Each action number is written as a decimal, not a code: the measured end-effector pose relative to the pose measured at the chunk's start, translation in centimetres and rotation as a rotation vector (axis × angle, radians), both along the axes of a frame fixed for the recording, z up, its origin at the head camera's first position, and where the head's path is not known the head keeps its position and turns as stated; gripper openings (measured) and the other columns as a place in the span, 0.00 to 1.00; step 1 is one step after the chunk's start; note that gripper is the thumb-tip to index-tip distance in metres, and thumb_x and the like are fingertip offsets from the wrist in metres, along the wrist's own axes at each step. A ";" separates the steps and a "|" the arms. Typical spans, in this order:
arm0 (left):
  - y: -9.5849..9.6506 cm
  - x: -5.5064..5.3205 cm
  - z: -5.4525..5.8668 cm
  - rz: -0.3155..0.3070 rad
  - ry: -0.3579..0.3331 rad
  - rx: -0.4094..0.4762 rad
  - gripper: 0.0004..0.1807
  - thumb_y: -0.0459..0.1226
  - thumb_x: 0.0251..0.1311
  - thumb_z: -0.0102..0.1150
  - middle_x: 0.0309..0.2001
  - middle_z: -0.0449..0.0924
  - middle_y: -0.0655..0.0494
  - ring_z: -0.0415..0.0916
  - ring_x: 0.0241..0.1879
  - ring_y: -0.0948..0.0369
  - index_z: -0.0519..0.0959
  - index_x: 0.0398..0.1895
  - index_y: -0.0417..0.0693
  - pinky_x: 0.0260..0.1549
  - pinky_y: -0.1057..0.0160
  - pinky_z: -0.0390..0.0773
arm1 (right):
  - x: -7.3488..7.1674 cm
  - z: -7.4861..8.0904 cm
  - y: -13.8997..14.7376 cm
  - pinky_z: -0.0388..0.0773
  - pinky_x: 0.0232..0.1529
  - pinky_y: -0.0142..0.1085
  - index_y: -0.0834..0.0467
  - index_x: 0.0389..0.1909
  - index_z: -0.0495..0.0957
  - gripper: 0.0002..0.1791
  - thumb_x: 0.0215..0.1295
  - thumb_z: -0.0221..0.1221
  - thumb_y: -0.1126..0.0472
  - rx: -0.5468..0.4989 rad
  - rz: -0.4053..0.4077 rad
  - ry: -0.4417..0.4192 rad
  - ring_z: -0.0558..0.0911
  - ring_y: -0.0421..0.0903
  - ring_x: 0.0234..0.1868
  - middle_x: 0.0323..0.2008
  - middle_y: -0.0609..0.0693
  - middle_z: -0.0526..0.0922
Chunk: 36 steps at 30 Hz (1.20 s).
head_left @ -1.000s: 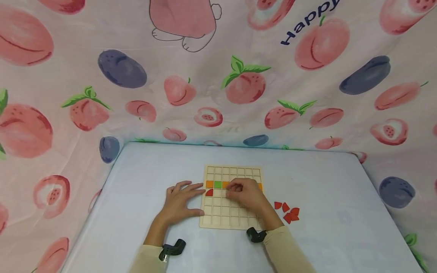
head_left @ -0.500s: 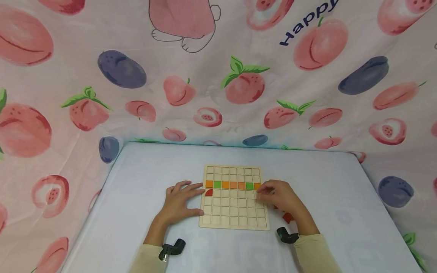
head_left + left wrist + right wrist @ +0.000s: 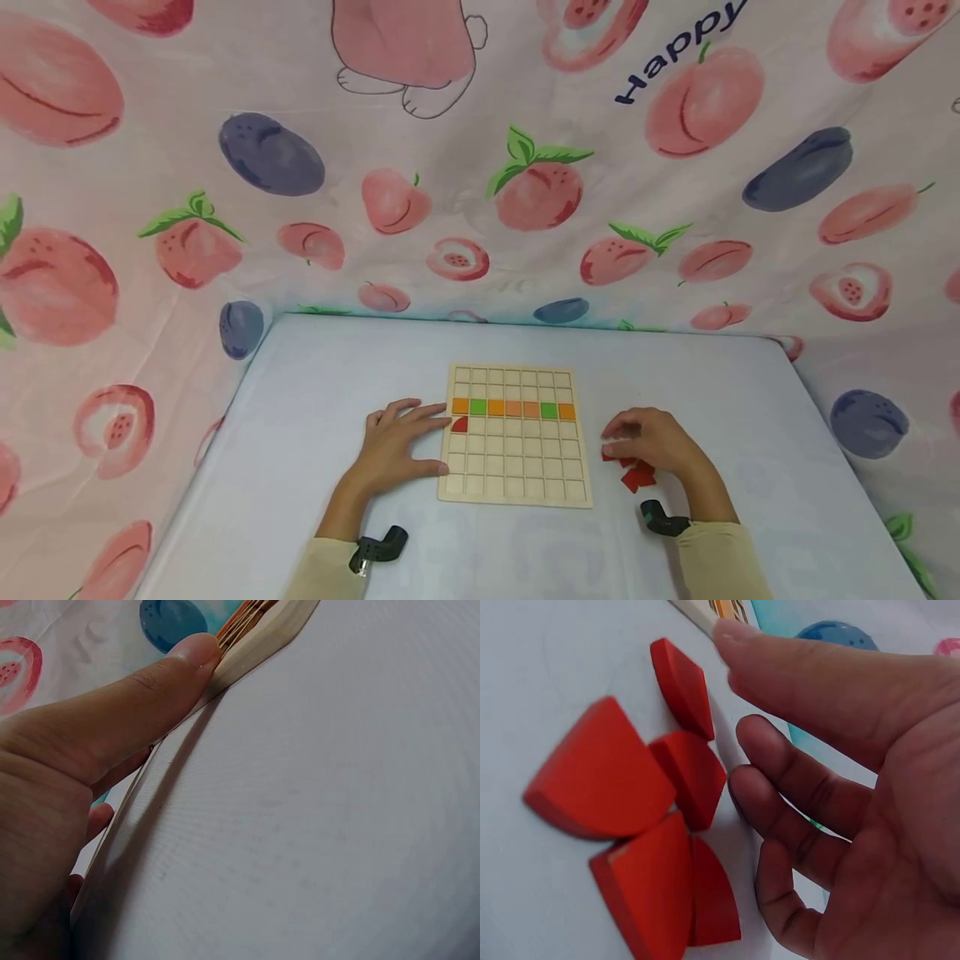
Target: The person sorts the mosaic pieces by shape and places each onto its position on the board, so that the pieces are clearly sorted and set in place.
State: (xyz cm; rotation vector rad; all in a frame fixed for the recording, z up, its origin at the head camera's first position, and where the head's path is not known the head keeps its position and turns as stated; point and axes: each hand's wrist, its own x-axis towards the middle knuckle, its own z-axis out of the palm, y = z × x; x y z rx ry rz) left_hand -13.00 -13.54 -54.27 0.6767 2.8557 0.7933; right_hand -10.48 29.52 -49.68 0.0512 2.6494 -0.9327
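Note:
A square wooden grid board (image 3: 517,471) lies on the table. My left hand (image 3: 393,446) rests at its left edge, fingers spread and thumb touching the side; in the left wrist view the thumb (image 3: 142,705) lies against the board's rim. One red quarter-circle piece (image 3: 460,426) sits in the leftmost cell below the coloured row. To the right of the board, my right hand (image 3: 648,437) hovers over loose red pieces (image 3: 639,477), partly hiding them. In the right wrist view several red quarter-circle blocks (image 3: 604,772) lie beside the loosely bent fingers (image 3: 802,772), which hold nothing.
A row of orange, green and peach squares (image 3: 513,408) fills one line of the board. White cloth covers the table (image 3: 337,358). Behind it and at the sides hangs a fruit-printed curtain (image 3: 525,275).
My right hand has moved from over the board's coloured row rightward to the loose red pieces. The coloured row is uncovered now. My left hand has stayed at the board's left edge.

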 end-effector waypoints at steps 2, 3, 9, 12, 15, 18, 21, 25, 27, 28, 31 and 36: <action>0.0 0.0 0.0 -0.004 0.004 -0.003 0.41 0.67 0.46 0.72 0.73 0.69 0.71 0.56 0.76 0.55 0.77 0.67 0.72 0.63 0.43 0.54 | 0.1 -0.1 0.2 0.76 0.38 0.38 0.50 0.40 0.87 0.13 0.55 0.75 0.52 0.000 0.009 -0.012 0.77 0.47 0.43 0.40 0.48 0.84; 0.0 0.0 0.0 -0.005 0.006 -0.003 0.41 0.67 0.46 0.72 0.73 0.69 0.71 0.56 0.76 0.55 0.77 0.67 0.72 0.63 0.43 0.54 | 0.2 -0.1 0.3 0.76 0.39 0.37 0.49 0.40 0.87 0.14 0.53 0.76 0.52 0.001 0.010 -0.020 0.77 0.47 0.43 0.39 0.47 0.84; 0.2 0.1 0.1 -0.009 0.013 0.016 0.41 0.66 0.46 0.73 0.73 0.70 0.69 0.57 0.75 0.54 0.77 0.67 0.71 0.62 0.42 0.55 | 0.4 -0.2 0.4 0.76 0.38 0.37 0.49 0.39 0.86 0.15 0.51 0.78 0.56 0.007 0.021 -0.036 0.75 0.47 0.43 0.38 0.47 0.81; 0.2 0.1 0.2 -0.009 0.010 0.018 0.41 0.66 0.46 0.73 0.73 0.70 0.69 0.57 0.75 0.54 0.78 0.67 0.71 0.62 0.42 0.55 | 0.4 -0.2 0.3 0.76 0.36 0.37 0.50 0.38 0.86 0.13 0.52 0.77 0.58 0.000 0.021 -0.035 0.74 0.47 0.43 0.37 0.48 0.79; 0.2 0.1 0.2 -0.008 0.007 0.014 0.41 0.66 0.46 0.72 0.73 0.70 0.69 0.57 0.75 0.54 0.78 0.67 0.71 0.62 0.42 0.55 | 0.4 -0.2 0.2 0.76 0.35 0.38 0.51 0.38 0.85 0.13 0.52 0.77 0.59 -0.017 0.023 -0.033 0.74 0.48 0.42 0.36 0.49 0.79; 0.2 0.1 0.2 -0.009 0.012 0.009 0.41 0.66 0.46 0.72 0.73 0.70 0.69 0.57 0.75 0.54 0.78 0.67 0.71 0.62 0.42 0.55 | 0.4 -0.2 0.1 0.76 0.33 0.38 0.50 0.37 0.84 0.12 0.52 0.76 0.60 -0.036 0.015 -0.037 0.75 0.47 0.40 0.35 0.49 0.78; 0.2 0.1 0.2 -0.011 0.019 0.001 0.41 0.66 0.46 0.72 0.73 0.70 0.69 0.57 0.75 0.54 0.78 0.67 0.71 0.62 0.42 0.55 | 0.2 -0.3 0.1 0.76 0.32 0.37 0.49 0.35 0.83 0.12 0.53 0.76 0.60 -0.038 0.026 -0.031 0.75 0.47 0.38 0.33 0.48 0.78; 0.1 0.1 0.2 -0.011 0.019 -0.003 0.41 0.67 0.46 0.72 0.73 0.70 0.70 0.57 0.75 0.54 0.78 0.67 0.71 0.62 0.42 0.55 | 0.1 -0.3 -0.1 0.74 0.30 0.36 0.49 0.34 0.81 0.10 0.56 0.74 0.59 -0.042 0.054 -0.011 0.75 0.47 0.35 0.31 0.47 0.78; 0.1 0.1 0.2 -0.011 0.018 -0.003 0.41 0.66 0.46 0.72 0.73 0.70 0.70 0.57 0.75 0.54 0.78 0.67 0.71 0.62 0.42 0.55 | -0.1 -0.3 -0.2 0.74 0.31 0.36 0.49 0.35 0.81 0.09 0.58 0.73 0.59 -0.049 0.063 0.002 0.75 0.46 0.34 0.30 0.47 0.79; 0.1 0.1 0.2 -0.009 0.016 -0.003 0.41 0.66 0.46 0.72 0.73 0.70 0.70 0.57 0.75 0.54 0.77 0.67 0.71 0.62 0.42 0.55 | -0.1 -0.3 -0.3 0.75 0.31 0.35 0.49 0.35 0.81 0.09 0.59 0.73 0.59 -0.059 0.063 0.009 0.76 0.46 0.34 0.31 0.46 0.79; 0.1 0.1 0.2 -0.007 0.015 -0.003 0.41 0.66 0.46 0.72 0.73 0.69 0.71 0.57 0.75 0.55 0.77 0.67 0.72 0.62 0.42 0.55 | -0.4 -0.3 -0.7 0.75 0.33 0.35 0.49 0.37 0.82 0.07 0.62 0.71 0.58 -0.066 0.060 0.037 0.76 0.45 0.35 0.31 0.46 0.80; 0.0 0.1 0.1 -0.006 0.013 0.007 0.40 0.65 0.46 0.73 0.73 0.70 0.71 0.57 0.75 0.54 0.77 0.67 0.72 0.63 0.41 0.55 | -1.0 -0.2 -1.9 0.75 0.38 0.37 0.47 0.39 0.85 0.04 0.64 0.69 0.56 -0.086 0.020 0.090 0.76 0.45 0.39 0.33 0.45 0.81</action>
